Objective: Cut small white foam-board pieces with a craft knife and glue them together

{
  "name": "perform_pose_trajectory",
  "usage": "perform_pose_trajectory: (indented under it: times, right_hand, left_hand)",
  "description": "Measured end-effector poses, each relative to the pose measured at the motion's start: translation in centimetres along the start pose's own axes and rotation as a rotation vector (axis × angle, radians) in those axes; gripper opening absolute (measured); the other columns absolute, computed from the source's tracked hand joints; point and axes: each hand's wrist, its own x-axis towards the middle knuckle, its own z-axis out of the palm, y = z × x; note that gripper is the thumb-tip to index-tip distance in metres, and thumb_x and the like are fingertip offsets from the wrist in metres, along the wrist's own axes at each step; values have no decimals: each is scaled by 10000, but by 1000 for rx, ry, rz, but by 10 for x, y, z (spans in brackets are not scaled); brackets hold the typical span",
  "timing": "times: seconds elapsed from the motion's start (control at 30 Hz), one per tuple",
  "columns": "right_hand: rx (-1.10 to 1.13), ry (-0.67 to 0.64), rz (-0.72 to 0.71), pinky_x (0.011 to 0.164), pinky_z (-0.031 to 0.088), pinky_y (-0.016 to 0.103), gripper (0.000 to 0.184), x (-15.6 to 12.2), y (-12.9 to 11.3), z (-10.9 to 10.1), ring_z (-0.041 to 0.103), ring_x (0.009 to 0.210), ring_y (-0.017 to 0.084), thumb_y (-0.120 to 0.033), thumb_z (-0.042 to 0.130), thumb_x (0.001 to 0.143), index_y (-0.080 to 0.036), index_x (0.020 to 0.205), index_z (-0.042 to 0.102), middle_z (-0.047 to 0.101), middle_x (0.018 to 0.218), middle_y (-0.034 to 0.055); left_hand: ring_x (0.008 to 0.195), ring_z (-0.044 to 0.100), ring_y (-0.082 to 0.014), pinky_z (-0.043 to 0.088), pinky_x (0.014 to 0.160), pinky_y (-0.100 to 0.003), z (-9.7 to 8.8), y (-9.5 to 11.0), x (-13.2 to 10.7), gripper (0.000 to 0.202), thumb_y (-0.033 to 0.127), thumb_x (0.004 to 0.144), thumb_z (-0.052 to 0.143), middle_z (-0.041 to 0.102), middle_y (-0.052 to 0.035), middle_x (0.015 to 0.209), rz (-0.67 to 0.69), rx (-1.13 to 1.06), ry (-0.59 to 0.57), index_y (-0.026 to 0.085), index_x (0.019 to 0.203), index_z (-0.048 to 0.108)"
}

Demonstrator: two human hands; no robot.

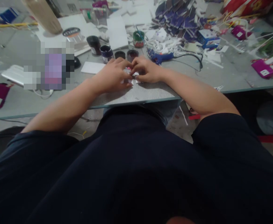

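Near the table's front edge, my left hand and my right hand meet with curled fingers. Between the fingertips is a small white piece, mostly covered by them; its kind is unclear. A spot of pink shows beside the left fingers. Both hands are closed around this piece. Just behind them stand dark paint jars, one right behind the right fingers and another with a white label to the left. A flat white strip lies left of my left hand.
A blue glue gun with a black cord lies to the right. Behind are white scraps, a heap of purple-and-white pieces and a green-and-red jar. Purple blocks sit near the edges; a black mouse is left.
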Motion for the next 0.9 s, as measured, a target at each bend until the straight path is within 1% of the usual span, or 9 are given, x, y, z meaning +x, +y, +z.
perform_pose_trajectory:
  times: [0.13, 0.23, 0.3, 0.43, 0.47, 0.53, 0.63, 0.77, 0.9]
  right_hand:
    - [-9, 9, 64, 1213, 662, 658, 342, -9, -5, -12, 797, 1298, 427, -668, 929, 945, -405, 1164, 915, 904, 1304, 95]
    - [3, 5, 133, 1114, 683, 627, 273, -18, -10, -24, 815, 1093, 372, -608, 935, 893, -400, 1058, 872, 927, 1124, 66]
    - [28, -29, 160, 1067, 687, 631, 254, -22, -11, -29, 816, 1024, 372, -596, 956, 855, -400, 967, 840, 909, 991, 55]
    - [77, -65, 193, 1041, 692, 668, 301, -22, -10, -28, 821, 1026, 411, -622, 1002, 811, -397, 860, 808, 858, 866, 60]
    - [90, -56, 206, 1051, 689, 679, 306, -21, -9, -27, 825, 1037, 418, -631, 998, 821, -395, 851, 806, 853, 865, 66]
    - [107, -28, 227, 1067, 685, 696, 321, -20, -9, -25, 833, 1037, 424, -655, 984, 844, -391, 835, 801, 841, 853, 72]
    - [98, -21, 201, 1028, 694, 687, 367, -20, -9, -23, 820, 968, 412, -704, 977, 847, -391, 813, 788, 818, 799, 61]
    - [98, -13, 162, 977, 685, 670, 420, -20, -7, -23, 789, 911, 396, -739, 977, 856, -378, 789, 773, 792, 754, 59]
    - [89, -39, 179, 1002, 676, 661, 426, -21, -7, -25, 779, 920, 389, -742, 971, 871, -369, 801, 777, 794, 776, 65]
  left_hand:
    - [1685, 625, -470, 525, 1385, -728, -1, 3, -1, 566, 648, 1237, 609, 710, -134, 1897, 7, 62, -15, 291, 1471, 981]
    - [1696, 641, -500, 544, 1383, -710, -2, 6, -1, 566, 642, 1237, 659, 719, -202, 1864, 31, 102, -37, 240, 1471, 982]
    - [1695, 651, -520, 545, 1389, -707, 0, 6, -1, 568, 639, 1219, 696, 732, -233, 1826, 54, 88, -33, 208, 1457, 981]
    - [1695, 625, -460, 519, 1422, -695, 4, 0, -2, 608, 761, 1234, 640, 739, -134, 1836, 61, 7, -6, 297, 1425, 983]
    - [1701, 616, -460, 515, 1428, -703, 5, -1, -2, 627, 772, 1236, 625, 733, -134, 1844, 62, 5, -12, 294, 1436, 978]
    - [1708, 613, -487, 516, 1431, -729, 4, -1, -2, 648, 754, 1227, 635, 726, -177, 1844, 67, 16, -29, 246, 1457, 966]
    - [1686, 637, -497, 531, 1426, -729, 3, -1, -2, 620, 737, 1206, 680, 751, -205, 1803, 72, -2, -28, 231, 1427, 962]
    - [1676, 656, -506, 517, 1442, -700, 6, -5, -1, 554, 715, 1173, 734, 775, -189, 1773, 80, -71, -8, 260, 1352, 995]
    - [1681, 663, -498, 502, 1446, -688, 10, -10, -1, 471, 663, 1160, 757, 808, -150, 1726, 74, -104, 7, 333, 1376, 1015]
